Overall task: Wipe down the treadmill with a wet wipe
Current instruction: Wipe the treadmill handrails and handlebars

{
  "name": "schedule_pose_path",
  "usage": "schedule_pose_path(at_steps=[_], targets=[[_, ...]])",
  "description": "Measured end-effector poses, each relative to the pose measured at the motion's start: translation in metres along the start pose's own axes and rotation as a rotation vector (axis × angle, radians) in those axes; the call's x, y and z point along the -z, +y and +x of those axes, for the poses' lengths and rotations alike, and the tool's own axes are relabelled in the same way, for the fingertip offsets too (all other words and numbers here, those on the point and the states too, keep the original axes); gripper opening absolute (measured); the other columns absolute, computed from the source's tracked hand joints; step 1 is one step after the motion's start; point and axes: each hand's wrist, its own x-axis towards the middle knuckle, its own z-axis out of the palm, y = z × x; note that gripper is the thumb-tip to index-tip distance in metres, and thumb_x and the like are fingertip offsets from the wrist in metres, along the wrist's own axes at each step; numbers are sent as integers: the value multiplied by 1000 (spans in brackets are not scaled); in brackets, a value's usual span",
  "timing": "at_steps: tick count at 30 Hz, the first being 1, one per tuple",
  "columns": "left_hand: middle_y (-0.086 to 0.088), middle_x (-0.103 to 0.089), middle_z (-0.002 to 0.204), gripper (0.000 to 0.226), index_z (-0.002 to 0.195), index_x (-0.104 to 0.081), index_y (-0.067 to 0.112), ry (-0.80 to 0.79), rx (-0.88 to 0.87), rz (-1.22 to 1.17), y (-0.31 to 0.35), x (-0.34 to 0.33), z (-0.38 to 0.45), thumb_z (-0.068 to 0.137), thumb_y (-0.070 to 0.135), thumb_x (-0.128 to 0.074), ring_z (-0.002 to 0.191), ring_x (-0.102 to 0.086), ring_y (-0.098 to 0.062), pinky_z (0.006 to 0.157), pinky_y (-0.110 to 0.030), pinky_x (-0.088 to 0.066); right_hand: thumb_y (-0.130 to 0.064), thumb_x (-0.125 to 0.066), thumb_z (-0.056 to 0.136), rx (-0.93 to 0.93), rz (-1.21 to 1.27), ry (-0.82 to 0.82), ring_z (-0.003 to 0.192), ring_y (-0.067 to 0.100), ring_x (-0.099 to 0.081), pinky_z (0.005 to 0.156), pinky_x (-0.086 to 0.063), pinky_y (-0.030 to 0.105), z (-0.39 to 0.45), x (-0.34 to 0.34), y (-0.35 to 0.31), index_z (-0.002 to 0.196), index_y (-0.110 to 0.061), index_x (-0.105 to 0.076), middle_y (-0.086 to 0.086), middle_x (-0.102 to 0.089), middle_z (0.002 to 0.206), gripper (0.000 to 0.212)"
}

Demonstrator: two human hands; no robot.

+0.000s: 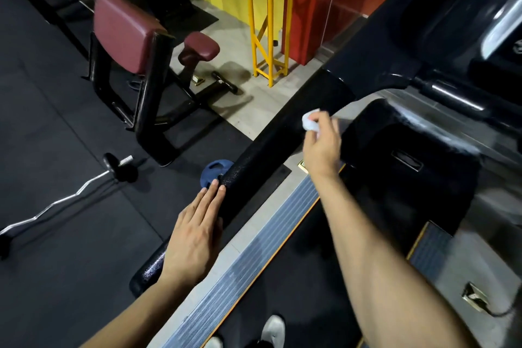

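Right hand [322,147] pinches the crumpled white wet wipe [310,121] at frame centre on the black padded treadmill handrail [262,155]; left hand [195,234] rests flat, fingers straight — the small wad could slip off the rounded rail.

Maroon preacher curl bench [127,37], curl bar [56,203] on floor, blue weight plate [214,168], yellow frame [268,17]

The treadmill console [466,22] is blurred and cut off at right.
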Motion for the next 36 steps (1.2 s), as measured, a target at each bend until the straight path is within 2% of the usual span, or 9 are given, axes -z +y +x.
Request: schedule_pose_path(at_steps=[4,7,10,15,19,21,24,30,36], targets=[[-2,-27,167,56,158,-32,13,-16,9,-19,1,2,0,103,25,-36,152,-30,-25,118,-41,-32,3,-49,86,-122,163,-86,100,16,-54,80,-53,37,-77,-18,-15,104,-22,-58,-8,-53,110,32],[-3,-26,167,56,158,-32,13,-30,5,-40,1,5,-1,103,22,-37,152,-29,-26,119,-40,-31,1,-48,83,-149,220,-139,102,20,-56,83,-52,44,-122,-28,-28,103,-25,-57,-7,-57,110,34],[-4,-26,167,57,158,-32,13,-59,19,-70,1,6,0,103,25,-35,152,-30,-27,118,-41,-32,2,-48,83,-135,262,-162,100,17,-58,85,-52,41,-165,-35,-42,103,-20,-57,-7,-59,109,31],[-6,-20,168,66,160,-27,13,-136,-17,-147,-5,12,1,98,16,-48,154,-23,-29,120,-48,-31,0,-52,89,-203,209,-272,96,9,-59,84,-47,19,-246,-50,-57,110,-15,-58,-7,-63,106,26],[-11,-23,167,78,158,-32,12,-214,-28,-209,-10,24,1,89,0,-66,152,-24,-35,118,-55,-32,0,-53,83,-273,152,-384,100,19,-64,85,-53,36,-277,-45,-63,110,-18,-59,1,-66,107,32],[-15,-32,163,67,153,-42,11,-218,-94,-141,-14,28,-1,90,7,-64,146,-35,-40,114,-55,-36,2,-52,80,-270,101,-302,97,16,-63,84,-52,33,-275,-31,-68,104,-22,-61,-2,-64,103,35],[-15,-48,151,54,139,-57,10,-182,-256,-43,-11,42,-3,88,23,-43,132,-49,-41,104,-52,-43,-5,-52,81,-251,3,-157,91,13,-58,80,-48,29,-269,2,-77,99,-27,-62,-4,-58,97,30],[-5,-50,147,49,135,-56,17,-91,-462,-55,37,61,-4,87,26,-51,129,-45,-33,105,-48,-36,-9,-54,90,-268,-126,5,86,8,-53,72,-48,25,-278,76,-81,98,-33,-59,-6,-56,98,26],[-5,-56,138,50,128,-61,17,-93,-645,-121,115,64,-15,86,34,-41,119,-50,-31,103,-45,-37,-16,-46,90,-352,-243,212,86,8,-50,69,-43,25,-298,161,-78,95,-31,-56,-8,-60,97,18]])
